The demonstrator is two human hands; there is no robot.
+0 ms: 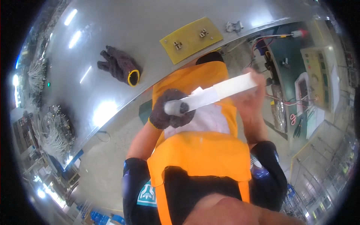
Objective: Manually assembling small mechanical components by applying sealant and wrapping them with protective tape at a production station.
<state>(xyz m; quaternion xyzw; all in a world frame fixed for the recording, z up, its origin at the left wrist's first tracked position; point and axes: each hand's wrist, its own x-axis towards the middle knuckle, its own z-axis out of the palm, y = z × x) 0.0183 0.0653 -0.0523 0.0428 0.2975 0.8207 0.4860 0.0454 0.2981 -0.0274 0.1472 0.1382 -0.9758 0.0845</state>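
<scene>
A long white tape-like strip (219, 91) stretches between my hands in front of the orange apron. My left hand (170, 112), in a dark knitted glove, is closed around its left end, where a rounded grey-white part shows between the fingers. What that part is, I cannot make out. My bare right hand (250, 98) is closed on the strip's other end, and its fingers are blurred. On the metal table, a second dark glove (120, 66) with a yellow-edged cuff lies beyond my left hand.
A yellow plate (191, 40) with small metal fittings lies at the edge of the grey metal table (150, 22), beside a crumpled silvery piece (234, 26). Bundled pale wires (54, 127) are at left. At right are a control panel (318, 77), cables, pink-handled scissors (293, 119) and pliers (298, 129).
</scene>
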